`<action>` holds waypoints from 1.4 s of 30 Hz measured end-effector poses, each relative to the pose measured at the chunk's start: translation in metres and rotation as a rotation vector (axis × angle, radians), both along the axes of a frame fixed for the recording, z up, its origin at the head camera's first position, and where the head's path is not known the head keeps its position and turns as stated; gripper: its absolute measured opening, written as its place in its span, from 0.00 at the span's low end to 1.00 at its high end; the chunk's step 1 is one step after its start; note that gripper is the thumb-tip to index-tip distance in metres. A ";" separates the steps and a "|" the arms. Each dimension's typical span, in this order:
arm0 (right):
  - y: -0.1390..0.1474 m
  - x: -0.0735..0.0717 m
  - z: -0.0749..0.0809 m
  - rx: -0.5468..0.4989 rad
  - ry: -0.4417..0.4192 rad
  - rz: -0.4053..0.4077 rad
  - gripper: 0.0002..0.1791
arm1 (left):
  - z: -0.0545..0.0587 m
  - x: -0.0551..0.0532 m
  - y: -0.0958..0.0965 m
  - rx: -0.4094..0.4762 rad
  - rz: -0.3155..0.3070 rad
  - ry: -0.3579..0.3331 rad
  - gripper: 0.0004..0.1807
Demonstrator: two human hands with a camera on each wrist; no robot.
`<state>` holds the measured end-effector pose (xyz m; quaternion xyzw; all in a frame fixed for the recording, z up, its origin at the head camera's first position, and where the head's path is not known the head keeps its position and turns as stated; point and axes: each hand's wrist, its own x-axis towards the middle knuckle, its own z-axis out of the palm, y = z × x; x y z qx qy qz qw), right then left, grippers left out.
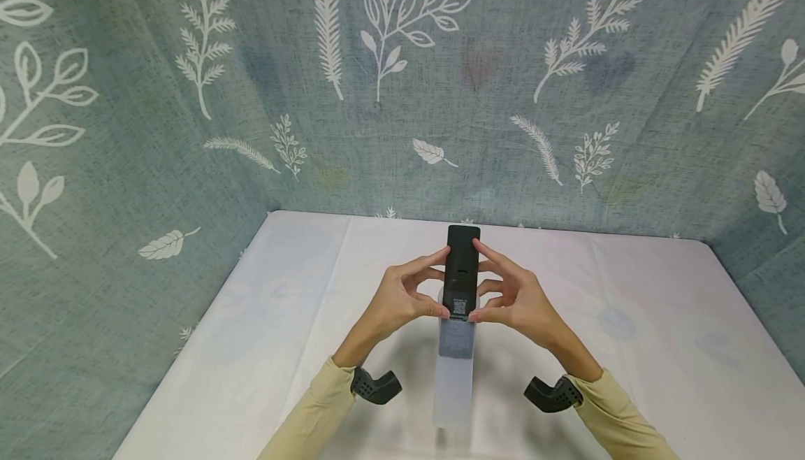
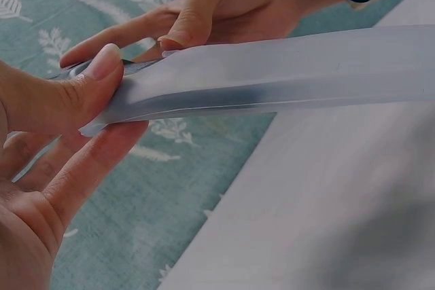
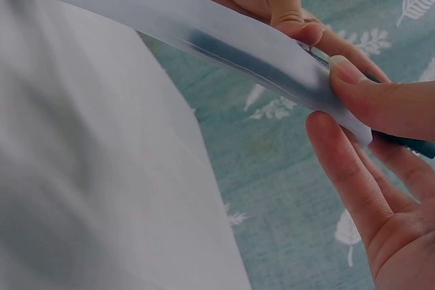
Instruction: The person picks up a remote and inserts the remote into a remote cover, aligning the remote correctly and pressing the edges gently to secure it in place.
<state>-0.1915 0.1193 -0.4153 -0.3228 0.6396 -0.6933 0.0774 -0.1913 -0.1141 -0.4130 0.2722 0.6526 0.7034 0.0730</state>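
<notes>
The front of the remote (image 1: pixel 462 257) faces away, and its lower end shows only as a blurred dark block through a cloudy plastic cover (image 1: pixel 453 397). Print on its label is too small to read, though a square code can be made out. In both wrist views, thumbs and plastic mask most of the remote, and the cover's far end runs out of frame. Several fingers of each hand are partly hidden behind the remote, and the pale yellow sleeves (image 1: pixel 312 411) are cut off at the bottom of the head view.

The remote is slim, flat and black, with rounded corners and a small notch midway down its bare part. It is held up above the white surface (image 1: pixel 283 306), part way in the mouth of the cover — upper part out, lower part inside. The cover is long, narrow and milky, reaching well beyond the remote.

The left hand (image 1: pixel 405 292) and right hand (image 1: pixel 520 299) grip the remote from either side — thumbs at the cover's mouth, forefingers higher along its edges.
</notes>
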 end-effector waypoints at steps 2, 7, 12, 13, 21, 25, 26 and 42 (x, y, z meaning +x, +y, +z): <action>0.000 0.000 0.000 0.001 -0.001 -0.002 0.54 | 0.000 0.000 0.000 -0.002 0.001 0.001 0.49; 0.000 0.000 0.000 0.001 -0.004 -0.003 0.54 | 0.000 0.000 0.000 -0.009 0.004 0.008 0.48; 0.000 0.000 0.001 0.001 0.001 -0.003 0.54 | 0.000 0.000 0.000 -0.007 0.008 0.005 0.48; 0.000 0.000 0.001 0.002 0.003 -0.004 0.54 | 0.000 0.001 0.000 -0.007 0.008 0.004 0.48; -0.001 0.001 0.001 -0.002 0.016 -0.001 0.54 | 0.000 0.000 0.000 -0.005 0.008 0.010 0.48; -0.001 0.000 0.001 0.000 0.015 -0.005 0.54 | -0.001 0.000 -0.001 -0.005 0.008 0.012 0.48; -0.001 0.000 0.001 0.001 0.014 -0.006 0.54 | 0.000 0.000 -0.001 -0.004 0.008 0.012 0.48; -0.001 0.001 0.001 -0.008 0.029 -0.005 0.53 | 0.001 0.001 0.000 -0.008 0.014 0.010 0.47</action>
